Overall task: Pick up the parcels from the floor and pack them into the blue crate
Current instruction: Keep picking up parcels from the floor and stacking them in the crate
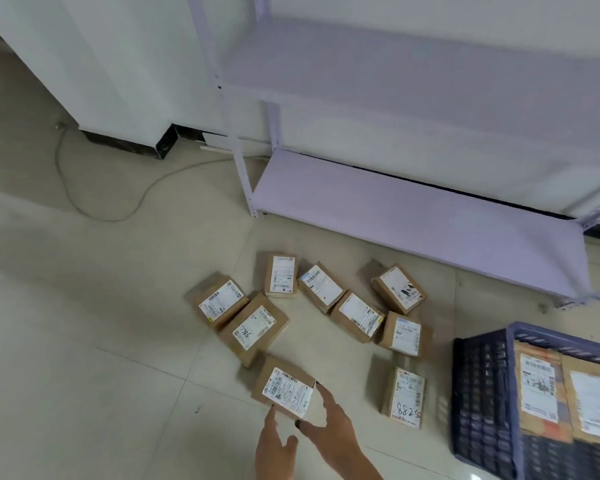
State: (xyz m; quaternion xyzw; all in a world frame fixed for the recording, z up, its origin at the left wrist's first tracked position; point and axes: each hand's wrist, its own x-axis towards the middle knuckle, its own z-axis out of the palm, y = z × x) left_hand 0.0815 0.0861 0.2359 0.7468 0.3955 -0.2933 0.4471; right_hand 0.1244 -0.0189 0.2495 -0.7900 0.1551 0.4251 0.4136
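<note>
Several brown cardboard parcels with white labels lie scattered on the tiled floor. The nearest parcel lies just beyond my hands. My left hand is open, with a fingertip at that parcel's near edge. My right hand is open too, its index fingertip at the parcel's right corner and its thumb spread below. Neither hand grips it. The blue crate stands at the lower right, partly cut off by the frame. Two parcels lie inside it.
A parcel marked 8825 lies between my hands and the crate. Another, marked 786, lies to the upper left. A pale metal shelf rack stands behind the parcels against the wall. A cable loops across the floor at the left.
</note>
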